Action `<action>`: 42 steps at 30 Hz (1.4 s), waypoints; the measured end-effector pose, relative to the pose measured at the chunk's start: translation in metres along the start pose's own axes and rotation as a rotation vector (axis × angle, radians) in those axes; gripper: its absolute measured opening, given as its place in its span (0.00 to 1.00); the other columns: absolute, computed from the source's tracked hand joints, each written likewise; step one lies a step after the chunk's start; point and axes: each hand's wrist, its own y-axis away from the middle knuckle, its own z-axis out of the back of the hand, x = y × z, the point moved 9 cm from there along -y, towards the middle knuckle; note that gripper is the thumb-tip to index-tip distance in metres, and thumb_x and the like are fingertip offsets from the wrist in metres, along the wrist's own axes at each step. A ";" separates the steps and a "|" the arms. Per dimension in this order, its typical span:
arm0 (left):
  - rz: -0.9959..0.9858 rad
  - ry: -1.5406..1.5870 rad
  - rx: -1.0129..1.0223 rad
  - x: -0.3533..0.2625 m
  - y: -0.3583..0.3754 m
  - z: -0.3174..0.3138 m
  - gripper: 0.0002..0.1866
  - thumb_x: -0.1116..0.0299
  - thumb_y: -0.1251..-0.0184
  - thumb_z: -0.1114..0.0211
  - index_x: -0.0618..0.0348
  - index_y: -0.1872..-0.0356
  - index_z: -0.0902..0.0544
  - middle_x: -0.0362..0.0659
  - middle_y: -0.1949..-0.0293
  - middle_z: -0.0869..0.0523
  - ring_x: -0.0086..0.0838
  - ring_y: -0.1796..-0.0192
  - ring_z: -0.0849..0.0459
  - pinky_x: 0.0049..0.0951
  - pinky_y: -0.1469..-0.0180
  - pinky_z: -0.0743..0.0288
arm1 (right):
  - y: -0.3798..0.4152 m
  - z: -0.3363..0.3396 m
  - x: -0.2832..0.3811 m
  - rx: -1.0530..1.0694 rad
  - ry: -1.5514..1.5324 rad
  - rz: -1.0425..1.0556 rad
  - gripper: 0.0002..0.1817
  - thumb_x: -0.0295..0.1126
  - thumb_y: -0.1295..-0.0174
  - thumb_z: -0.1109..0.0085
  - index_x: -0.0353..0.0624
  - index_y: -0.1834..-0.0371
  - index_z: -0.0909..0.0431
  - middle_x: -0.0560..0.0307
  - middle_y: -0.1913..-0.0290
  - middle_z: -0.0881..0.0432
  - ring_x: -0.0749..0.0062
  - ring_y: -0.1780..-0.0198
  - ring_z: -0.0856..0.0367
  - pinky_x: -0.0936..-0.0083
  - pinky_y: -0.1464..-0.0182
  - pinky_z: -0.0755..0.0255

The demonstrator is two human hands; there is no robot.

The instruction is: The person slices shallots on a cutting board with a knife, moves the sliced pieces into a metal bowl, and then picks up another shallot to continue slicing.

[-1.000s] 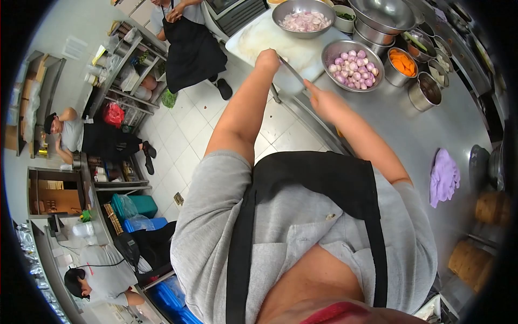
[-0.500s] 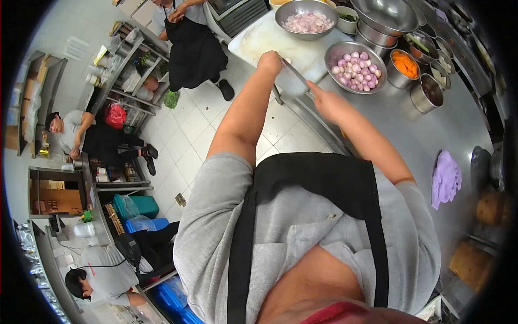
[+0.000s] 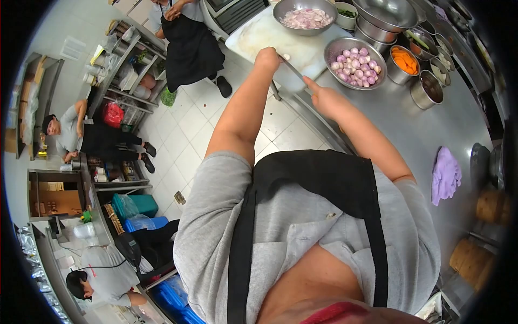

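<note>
Beneath your right forearm, a broad grey stainless-steel counter (image 3: 399, 116) is stretching away, and at its far left a white rectangular cutting board (image 3: 253, 40) is lying flat. At the board's far side, a wide round steel bowl (image 3: 302, 32) is holding pale pink sliced pieces (image 3: 306, 19); just to the board's right, a second round steel bowl (image 3: 343, 47) is holding whole purple-and-white round bulbs (image 3: 356, 67). Nearer you, a crumpled lilac glove (image 3: 446, 175) is lying on the metal. Beyond the second bowl, a small cylindrical steel container (image 3: 400, 79) is holding bright orange pieces. Your right hand (image 3: 325, 100) is gripping a slim metal knife (image 3: 294, 69), fingers wrapped around its handle, the blade pointing toward your left hand (image 3: 267, 58). That left hand is curling over the board's near edge, its fingertips hiding, so you cannot tell what it is holding. Just beside the blade, a small whitish piece (image 3: 286, 56) is resting over the board.
</note>
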 end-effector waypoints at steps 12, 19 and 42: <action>-0.022 0.039 -0.024 -0.003 0.007 0.003 0.14 0.58 0.50 0.29 0.60 0.71 0.14 0.54 0.70 0.15 0.44 0.64 0.16 0.37 0.59 0.23 | 0.035 0.009 0.003 -0.088 -0.114 0.042 0.34 0.31 0.37 0.54 0.62 0.27 0.52 0.39 0.76 0.24 0.48 0.74 0.25 0.57 0.66 0.31; -0.007 0.057 0.027 -0.002 0.003 -0.001 0.11 0.62 0.47 0.32 0.61 0.73 0.14 0.54 0.69 0.15 0.44 0.63 0.15 0.37 0.58 0.24 | 0.030 0.011 0.003 -0.054 -0.082 0.008 0.34 0.31 0.37 0.55 0.62 0.27 0.52 0.38 0.74 0.22 0.47 0.71 0.23 0.57 0.64 0.30; 0.026 0.035 -0.025 0.010 0.004 0.000 0.15 0.61 0.52 0.29 0.61 0.67 0.16 0.53 0.67 0.15 0.44 0.60 0.16 0.38 0.55 0.24 | 0.020 0.006 0.002 -0.079 -0.196 0.016 0.33 0.31 0.36 0.55 0.64 0.27 0.51 0.38 0.72 0.23 0.48 0.70 0.23 0.59 0.63 0.30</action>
